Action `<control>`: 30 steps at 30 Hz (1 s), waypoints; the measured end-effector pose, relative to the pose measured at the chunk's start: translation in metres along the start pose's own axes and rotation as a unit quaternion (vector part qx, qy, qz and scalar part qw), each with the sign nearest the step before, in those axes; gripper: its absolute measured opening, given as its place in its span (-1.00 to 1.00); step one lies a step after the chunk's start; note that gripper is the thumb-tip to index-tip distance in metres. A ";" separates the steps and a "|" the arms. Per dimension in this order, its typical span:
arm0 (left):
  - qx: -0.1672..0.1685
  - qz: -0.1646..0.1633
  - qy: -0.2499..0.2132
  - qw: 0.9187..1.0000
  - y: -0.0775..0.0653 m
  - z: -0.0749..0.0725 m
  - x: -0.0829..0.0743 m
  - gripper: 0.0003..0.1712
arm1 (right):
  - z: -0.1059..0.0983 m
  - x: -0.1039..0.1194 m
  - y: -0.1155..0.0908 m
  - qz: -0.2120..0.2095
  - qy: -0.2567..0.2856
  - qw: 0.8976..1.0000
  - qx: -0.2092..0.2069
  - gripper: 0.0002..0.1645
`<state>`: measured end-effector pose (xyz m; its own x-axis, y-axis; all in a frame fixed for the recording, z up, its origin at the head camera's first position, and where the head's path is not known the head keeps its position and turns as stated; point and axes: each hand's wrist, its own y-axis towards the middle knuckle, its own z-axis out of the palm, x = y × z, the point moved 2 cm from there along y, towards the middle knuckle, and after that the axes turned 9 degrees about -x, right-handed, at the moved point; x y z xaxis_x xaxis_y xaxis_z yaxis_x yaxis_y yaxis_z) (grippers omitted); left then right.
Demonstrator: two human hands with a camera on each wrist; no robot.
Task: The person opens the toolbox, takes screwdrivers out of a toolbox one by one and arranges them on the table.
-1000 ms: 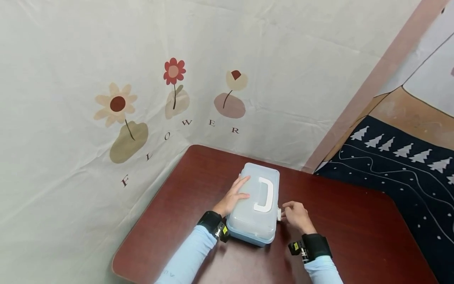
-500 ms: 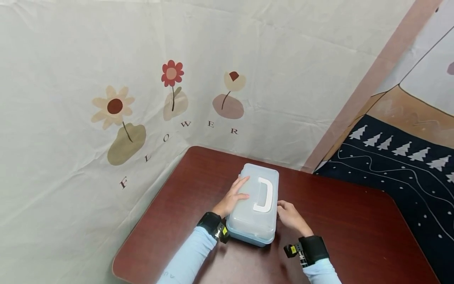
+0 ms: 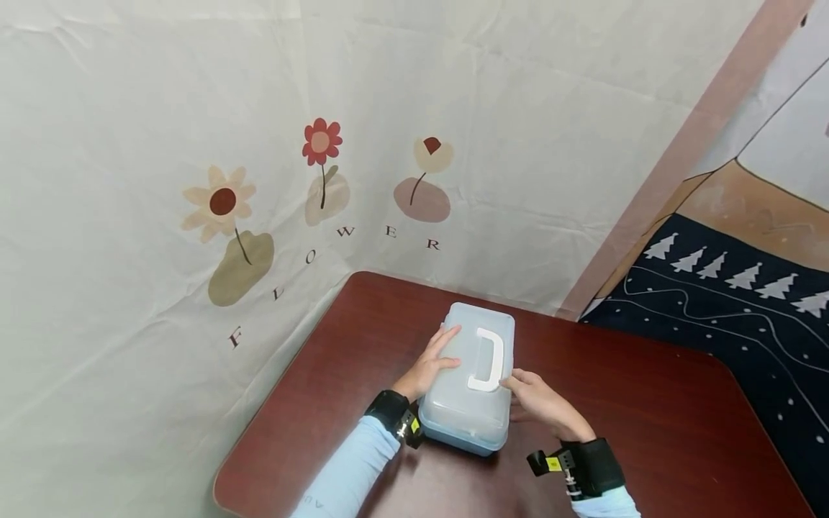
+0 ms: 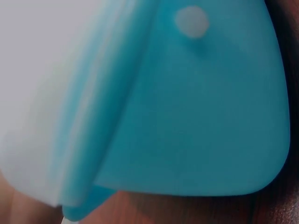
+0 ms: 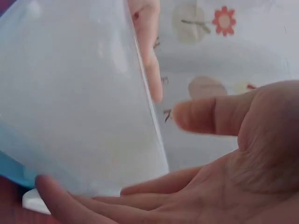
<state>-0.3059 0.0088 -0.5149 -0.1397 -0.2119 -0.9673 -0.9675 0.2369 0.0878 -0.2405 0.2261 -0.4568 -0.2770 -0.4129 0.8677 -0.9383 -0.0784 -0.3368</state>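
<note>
A storage box with a translucent lid [image 3: 463, 399] and a blue base [image 3: 453, 437] stands closed on the table. A white handle [image 3: 495, 363] lies folded on the lid. My left hand [image 3: 427, 363] rests on the lid's left part with its fingers spread. My right hand [image 3: 534, 396] is at the box's right side. In the right wrist view its fingers [image 5: 149, 200] lie fairly straight along that side, thumb raised apart from the lid. A white latch [image 5: 35, 201] shows by a fingertip. The left wrist view shows the blue end wall [image 4: 201, 116] closely, without the left fingers.
The box stands on a dark red-brown table [image 3: 615, 388] with rounded corners. Behind it hangs a pale cloth [image 3: 518, 144] printed with flowers and letters. A dark blue cloth with white trees [image 3: 725, 309] is at the right.
My right hand has moved from beside the white latch in against the box's side, and its thumb has come up over the lid's edge. The left hand has stayed on the lid.
</note>
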 end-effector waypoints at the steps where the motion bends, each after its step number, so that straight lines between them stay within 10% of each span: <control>1: 0.000 -0.001 -0.001 1.000 0.000 0.000 0.000 -0.28 | 0.001 0.003 -0.001 0.003 -0.008 1.000 0.005 -0.37; 20: 0.018 0.038 -0.042 0.998 -0.003 -0.013 0.008 -0.31 | 0.007 0.039 -0.019 -0.014 -0.059 0.998 0.019 0.04; 30: -0.011 0.073 0.123 0.990 -0.011 -0.038 -0.010 -0.35 | 0.014 0.072 -0.035 -0.045 -0.143 0.989 0.007 0.23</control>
<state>-0.3023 -0.0280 -0.4972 -0.3221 -0.4025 -0.8569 -0.9376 0.2610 0.2299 -0.2247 0.1865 -0.3879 -0.1215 -0.6431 0.7561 -0.9527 -0.1383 -0.2707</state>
